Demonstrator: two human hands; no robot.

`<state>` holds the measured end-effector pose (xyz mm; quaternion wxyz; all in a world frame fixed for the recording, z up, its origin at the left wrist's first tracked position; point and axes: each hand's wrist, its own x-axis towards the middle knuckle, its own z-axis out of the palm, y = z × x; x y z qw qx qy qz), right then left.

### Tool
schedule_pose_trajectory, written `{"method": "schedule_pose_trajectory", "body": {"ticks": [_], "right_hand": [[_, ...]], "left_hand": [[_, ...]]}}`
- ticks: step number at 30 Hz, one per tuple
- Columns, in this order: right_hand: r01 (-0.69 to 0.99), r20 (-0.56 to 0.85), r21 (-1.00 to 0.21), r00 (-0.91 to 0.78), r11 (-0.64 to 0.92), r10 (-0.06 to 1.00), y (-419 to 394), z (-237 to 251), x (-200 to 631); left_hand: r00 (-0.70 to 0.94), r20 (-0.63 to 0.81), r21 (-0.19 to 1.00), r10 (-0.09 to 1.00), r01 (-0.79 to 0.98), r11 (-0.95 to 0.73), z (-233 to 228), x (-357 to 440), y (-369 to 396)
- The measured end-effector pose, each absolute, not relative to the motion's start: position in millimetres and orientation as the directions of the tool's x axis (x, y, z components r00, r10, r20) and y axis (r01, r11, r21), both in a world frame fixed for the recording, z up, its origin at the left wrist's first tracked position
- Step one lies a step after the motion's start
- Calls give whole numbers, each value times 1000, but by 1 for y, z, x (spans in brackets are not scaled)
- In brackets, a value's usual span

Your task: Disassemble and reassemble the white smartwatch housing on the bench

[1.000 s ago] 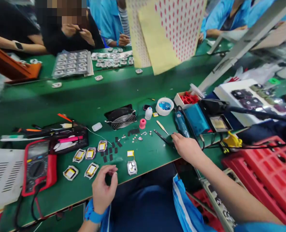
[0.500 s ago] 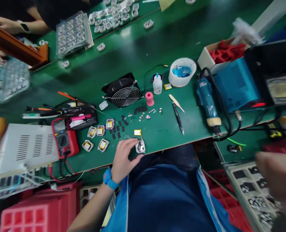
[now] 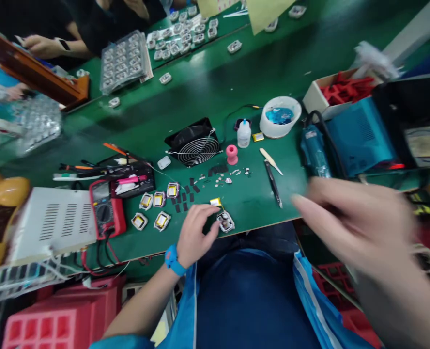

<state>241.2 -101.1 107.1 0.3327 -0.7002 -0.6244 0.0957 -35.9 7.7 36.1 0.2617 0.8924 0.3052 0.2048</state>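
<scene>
One casing [image 3: 225, 222] under left hand [image 3: 195, 236] fingertips; five beside (right hand [image 3: 356, 225] blurred, open, empty).

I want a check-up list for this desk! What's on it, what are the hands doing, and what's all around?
Surface: green bench mat, crowded with parts.
Job's things: small silver-framed open device near the front edge, beside a yellow flat cell; five yellow-centred framed units lie to its left.
Clutter: red multimeter, black mesh fan, pink spool, white bottle, black tweezers, white tub.
Hands: left hand rests at the device, fingers bent; right hand is blurred, raised, fingers spread, holding nothing.
Cables: red and black leads below the multimeter.
Surroundings: red crates; another person's hand across the bench.
</scene>
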Motion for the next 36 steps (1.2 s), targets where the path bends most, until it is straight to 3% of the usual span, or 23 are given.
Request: {"method": "schedule_pose_trajectory", "body": {"ticks": [3,6,11,15,18,20,23,25,29,32,36], "right_hand": [[892,113,-336,357,-303,927,-62,66,239],[871,-58,-129,470,-473,881,-50,34,234],[921,-90,-87,372,-379,924,-58,29,234],[972,37,-49,233,-231,972,-67,38,250],[990,193,-118,102,-80,976,-73,42,247],[957,238,-282,0,69,971,-78,40,232],[812,259,-543,-80,214,963,-85,27,198],[766,270,-610,-40,203,962,-88,15,176],[821,291,-563,94,91,952,-86,1,152],[878,244,-470,33,88,969,-81,2,154],[893,176,-435,-44,118,983,-80,6,177]], "left_hand": [[774,182,509,607,454,-731,42,-35,30],[849,110,426,516,429,-797,40,-29,49],[870,150,377,469,389,-841,31,-17,61],[766,260,483,587,424,-766,27,-16,50],[608,285,633,741,461,-622,23,-27,26],[557,272,678,784,467,-568,19,-36,7],[587,265,657,765,471,-589,14,-44,-14],[630,263,621,730,469,-628,11,-45,-17],[700,262,514,665,481,-710,12,-37,-8],[740,302,425,601,460,-780,8,-34,3],[789,386,334,478,363,-870,-12,-36,24]]}}
